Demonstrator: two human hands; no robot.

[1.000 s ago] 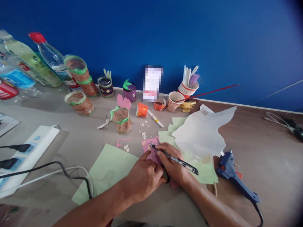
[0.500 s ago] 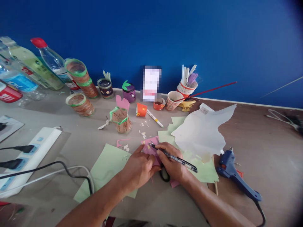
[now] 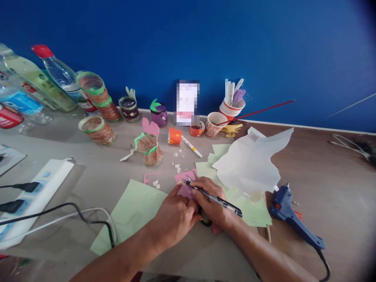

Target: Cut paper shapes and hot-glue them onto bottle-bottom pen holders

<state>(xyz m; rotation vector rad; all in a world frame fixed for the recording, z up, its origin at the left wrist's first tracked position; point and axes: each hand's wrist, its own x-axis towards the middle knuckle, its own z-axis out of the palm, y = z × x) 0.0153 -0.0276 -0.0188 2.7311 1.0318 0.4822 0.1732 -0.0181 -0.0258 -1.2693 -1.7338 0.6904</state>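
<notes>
A sheet of pink paper lies on the table under both hands. My left hand presses it down, the index fingertip beside a small pale-yellow shape on it and the other fingers curled. In my right hand is a black-and-clear pen, its tip touching or just over the paper near that fingertip. Beneath the right hand lie scissors: the blade tips and part of a black handle show, the rest is hidden. Light green paper lies left of the hands.
Pink and white scraps and a marker lie beyond the hands. A wrapped jar, paper cups and bottles stand behind. On the right are white paper and a glue gun; a power strip with cables lies left.
The pen tip has shifted slightly left toward my left index finger, and the right hand moved with it. The left hand has closed in nearer the right one.
</notes>
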